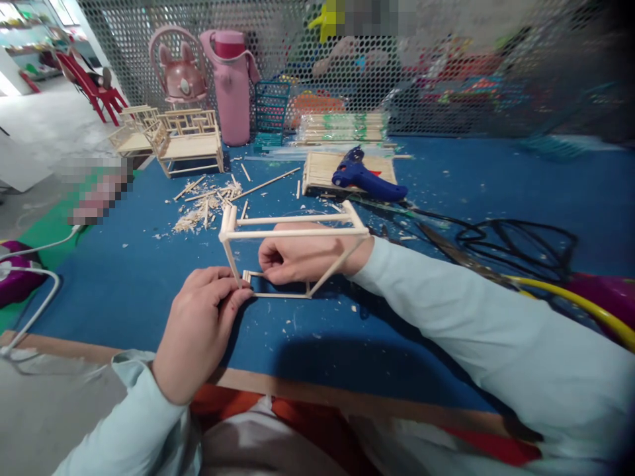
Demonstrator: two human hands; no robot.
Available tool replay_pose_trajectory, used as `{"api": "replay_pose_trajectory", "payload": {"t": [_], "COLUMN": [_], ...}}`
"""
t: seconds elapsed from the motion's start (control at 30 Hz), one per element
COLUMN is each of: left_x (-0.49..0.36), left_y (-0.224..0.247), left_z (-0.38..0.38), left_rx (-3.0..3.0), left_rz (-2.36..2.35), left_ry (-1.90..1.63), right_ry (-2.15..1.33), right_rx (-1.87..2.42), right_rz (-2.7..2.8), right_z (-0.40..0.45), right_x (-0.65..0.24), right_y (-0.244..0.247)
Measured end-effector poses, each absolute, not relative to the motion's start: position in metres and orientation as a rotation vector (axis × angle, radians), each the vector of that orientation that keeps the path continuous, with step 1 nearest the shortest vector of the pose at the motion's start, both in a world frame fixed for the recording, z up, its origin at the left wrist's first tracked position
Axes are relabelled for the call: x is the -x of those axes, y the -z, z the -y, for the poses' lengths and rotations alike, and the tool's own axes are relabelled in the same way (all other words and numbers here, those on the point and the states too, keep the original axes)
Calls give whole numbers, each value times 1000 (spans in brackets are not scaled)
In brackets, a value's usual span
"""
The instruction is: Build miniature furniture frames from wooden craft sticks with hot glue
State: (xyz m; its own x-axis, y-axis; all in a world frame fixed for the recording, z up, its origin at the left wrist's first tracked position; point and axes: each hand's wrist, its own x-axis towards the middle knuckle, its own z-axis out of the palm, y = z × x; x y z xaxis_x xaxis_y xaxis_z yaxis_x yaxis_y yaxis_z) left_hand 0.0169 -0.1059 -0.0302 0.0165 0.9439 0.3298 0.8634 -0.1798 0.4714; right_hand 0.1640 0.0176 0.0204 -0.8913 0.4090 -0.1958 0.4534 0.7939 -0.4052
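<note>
A small frame of pale wooden sticks (pixel 297 233) stands on the blue tabletop in front of me. My left hand (pixel 203 324) is closed, thumb and fingers pinching the frame's lower left corner. Reaching in from the right behind the upper bars, my right hand (pixel 297 254) has its fingers curled together at the lower back stick, beside a short upright piece (pixel 247 277). Whether a loose stick is between its fingertips is hidden. Beyond the frame, a blue glue gun (pixel 370 178) lies on a flat panel of sticks (pixel 317 173).
Stick offcuts (pixel 208 205) are scattered behind the frame. Two miniature stick benches (pixel 191 142) stand at the back left near a pink bottle (pixel 233 92). Bagged sticks (pixel 342 129) lie by the mesh screen (pixel 446 79). Scissors (pixel 456 254) and a black cable (pixel 516 238) lie right.
</note>
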Motion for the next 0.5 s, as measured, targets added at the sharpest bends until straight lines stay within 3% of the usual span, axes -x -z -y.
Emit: {"api": "replay_pose_trajectory", "payload": {"t": [0.5], "left_x": [-17], "left_y": [30], "left_z": [106], "left_rx": [-2151], "left_rz": [-1908], "left_ry": [-901], "right_ry": [693], "right_rx": [-644], "right_rz": [-2899], "right_z": [-19], "right_x": [-166], "right_y": [-22]}}
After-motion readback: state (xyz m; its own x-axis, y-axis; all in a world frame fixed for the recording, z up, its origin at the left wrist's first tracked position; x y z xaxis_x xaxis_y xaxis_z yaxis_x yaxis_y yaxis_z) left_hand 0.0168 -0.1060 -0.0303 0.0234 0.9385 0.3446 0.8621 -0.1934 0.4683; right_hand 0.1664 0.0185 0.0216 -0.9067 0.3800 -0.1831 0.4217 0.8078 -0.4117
